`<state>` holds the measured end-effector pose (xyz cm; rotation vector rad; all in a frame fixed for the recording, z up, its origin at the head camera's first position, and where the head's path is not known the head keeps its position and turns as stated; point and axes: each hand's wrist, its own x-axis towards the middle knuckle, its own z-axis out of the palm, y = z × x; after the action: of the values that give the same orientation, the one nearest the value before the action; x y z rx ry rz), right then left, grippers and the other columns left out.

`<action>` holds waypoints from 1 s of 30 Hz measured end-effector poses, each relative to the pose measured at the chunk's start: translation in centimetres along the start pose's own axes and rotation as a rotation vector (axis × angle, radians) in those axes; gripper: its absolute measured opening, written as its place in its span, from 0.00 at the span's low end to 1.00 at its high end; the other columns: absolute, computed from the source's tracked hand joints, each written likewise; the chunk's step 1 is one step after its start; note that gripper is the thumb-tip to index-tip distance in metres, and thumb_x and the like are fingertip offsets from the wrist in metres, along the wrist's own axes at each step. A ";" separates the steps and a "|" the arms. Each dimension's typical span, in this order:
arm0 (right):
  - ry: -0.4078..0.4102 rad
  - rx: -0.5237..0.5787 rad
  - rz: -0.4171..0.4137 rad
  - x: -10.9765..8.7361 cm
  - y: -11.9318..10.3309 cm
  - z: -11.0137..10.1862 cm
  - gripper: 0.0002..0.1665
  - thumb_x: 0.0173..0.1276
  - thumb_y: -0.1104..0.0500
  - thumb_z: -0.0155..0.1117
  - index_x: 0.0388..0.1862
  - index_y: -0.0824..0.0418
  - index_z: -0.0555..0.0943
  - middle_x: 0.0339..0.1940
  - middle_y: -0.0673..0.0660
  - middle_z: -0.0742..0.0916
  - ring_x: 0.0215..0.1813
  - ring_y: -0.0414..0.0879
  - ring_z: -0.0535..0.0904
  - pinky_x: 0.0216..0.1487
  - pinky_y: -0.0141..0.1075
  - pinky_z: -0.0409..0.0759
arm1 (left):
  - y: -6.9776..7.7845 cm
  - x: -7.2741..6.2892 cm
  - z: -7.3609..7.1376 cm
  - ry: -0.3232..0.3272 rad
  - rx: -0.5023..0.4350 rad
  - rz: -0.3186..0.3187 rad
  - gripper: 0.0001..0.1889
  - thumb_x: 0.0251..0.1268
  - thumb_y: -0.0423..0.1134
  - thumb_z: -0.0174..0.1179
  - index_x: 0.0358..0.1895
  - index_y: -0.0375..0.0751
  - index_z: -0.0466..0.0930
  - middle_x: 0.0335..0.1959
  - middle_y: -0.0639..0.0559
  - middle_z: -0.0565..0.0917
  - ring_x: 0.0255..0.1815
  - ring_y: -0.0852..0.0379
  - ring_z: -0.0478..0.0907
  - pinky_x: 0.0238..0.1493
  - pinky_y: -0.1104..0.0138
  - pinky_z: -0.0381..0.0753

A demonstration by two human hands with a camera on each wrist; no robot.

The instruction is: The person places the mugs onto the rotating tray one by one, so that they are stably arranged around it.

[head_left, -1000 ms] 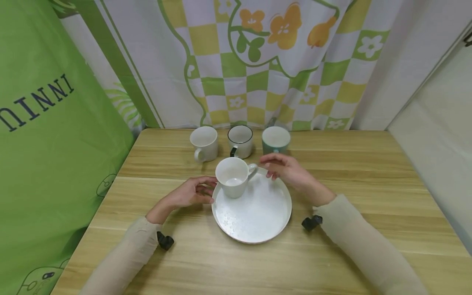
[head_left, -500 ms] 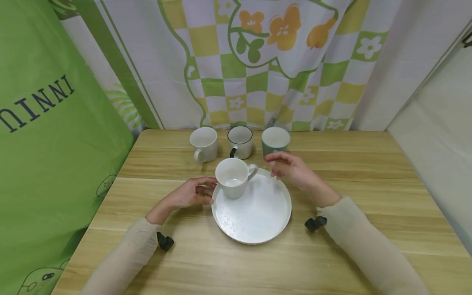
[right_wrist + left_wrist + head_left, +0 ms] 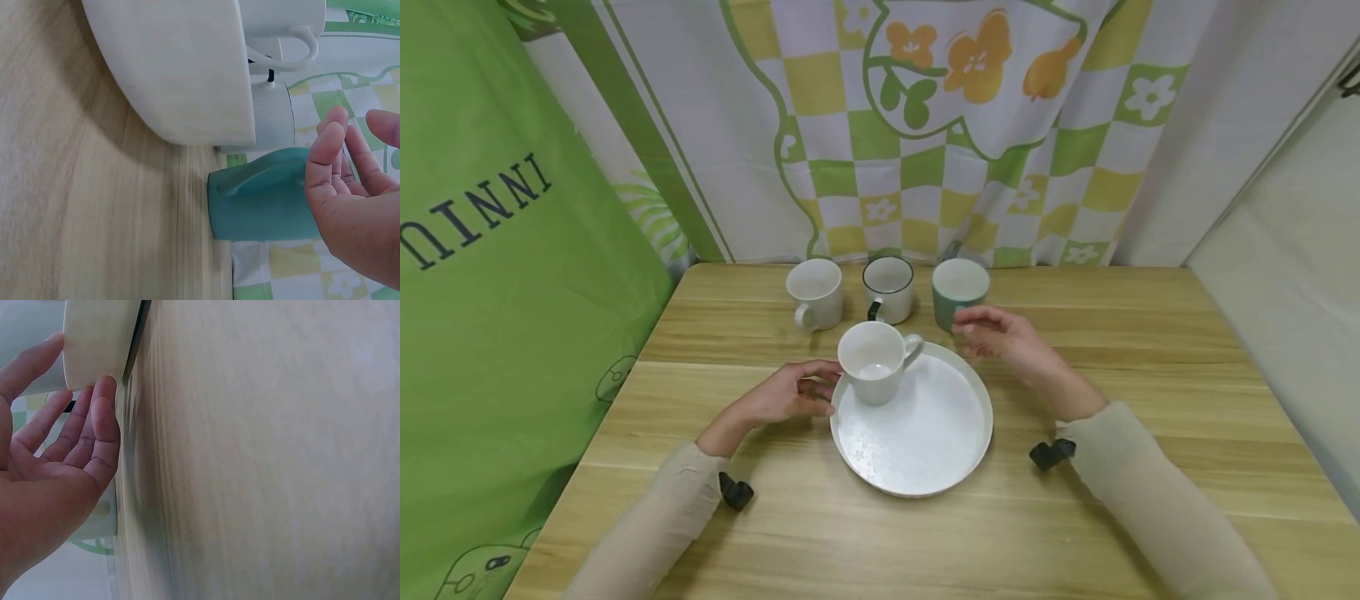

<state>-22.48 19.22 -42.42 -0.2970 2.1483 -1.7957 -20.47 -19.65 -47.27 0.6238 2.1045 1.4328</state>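
Against tray point(image 3: 917, 442): left hand point(image 3: 782, 393) | atop: cup point(image 3: 874, 367) | near teal mug point(image 3: 946, 312): right hand point(image 3: 1013, 346)

Room over tray point(image 3: 917, 442), mug point(image 3: 874, 367) blocking rear-left

Long beige sleeves point(image 3: 1165, 496), creased cuffs point(image 3: 706, 468), black wrist cameras point(image 3: 739, 494)

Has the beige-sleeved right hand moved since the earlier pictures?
Yes: in the head view, the right hand has shifted rightward against the unmoved round teal mug with white interior.
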 end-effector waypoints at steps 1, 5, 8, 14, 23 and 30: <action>0.001 -0.003 -0.001 0.0 0.0 -0.1 0.26 0.77 0.56 0.57 0.67 0.68 0.70 0.54 0.51 0.86 0.44 0.46 0.83 0.48 0.39 0.82 | 0.0 0.0 0.0 0.000 -0.001 0.000 0.34 0.59 0.30 0.70 0.70 0.37 0.69 0.64 0.33 0.75 0.59 0.38 0.80 0.53 0.65 0.84; 0.013 0.000 0.000 -0.1 0.2 -0.6 0.24 0.78 0.56 0.56 0.66 0.67 0.72 0.54 0.52 0.86 0.43 0.46 0.82 0.46 0.37 0.82 | 0.1 -0.1 0.0 -0.004 -0.005 0.001 0.34 0.60 0.31 0.70 0.70 0.37 0.68 0.64 0.32 0.74 0.59 0.38 0.80 0.53 0.65 0.85; 0.026 0.009 -0.001 -0.1 0.4 -0.9 0.23 0.78 0.57 0.56 0.65 0.67 0.72 0.53 0.51 0.87 0.42 0.44 0.82 0.44 0.34 0.82 | 0.1 0.0 0.0 -0.005 -0.005 -0.002 0.34 0.60 0.31 0.70 0.70 0.37 0.69 0.64 0.32 0.74 0.59 0.38 0.80 0.52 0.65 0.85; 0.049 0.014 0.014 0.2 1.0 -1.4 0.23 0.77 0.56 0.57 0.65 0.67 0.72 0.49 0.48 0.87 0.40 0.42 0.82 0.42 0.34 0.82 | 0.0 0.0 0.0 -0.004 0.002 -0.005 0.34 0.59 0.32 0.71 0.70 0.38 0.69 0.65 0.33 0.74 0.59 0.38 0.80 0.53 0.65 0.85; 0.083 0.011 0.034 0.8 1.7 -1.6 0.23 0.77 0.54 0.59 0.63 0.66 0.74 0.47 0.54 0.85 0.40 0.45 0.83 0.41 0.33 0.82 | -0.2 0.0 -0.1 -0.008 -0.002 0.001 0.34 0.59 0.32 0.71 0.70 0.38 0.69 0.64 0.33 0.75 0.58 0.39 0.80 0.52 0.65 0.85; 0.093 -0.030 0.087 1.4 1.5 -1.2 0.25 0.78 0.53 0.56 0.64 0.67 0.71 0.49 0.59 0.81 0.40 0.45 0.82 0.43 0.36 0.83 | -0.4 0.1 0.0 -0.010 0.003 0.010 0.34 0.59 0.31 0.71 0.70 0.38 0.69 0.64 0.34 0.75 0.58 0.39 0.81 0.51 0.66 0.85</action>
<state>-24.14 20.11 -43.84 -0.1267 2.2170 -1.7629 -20.61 -19.73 -47.65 0.6428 2.0994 1.4294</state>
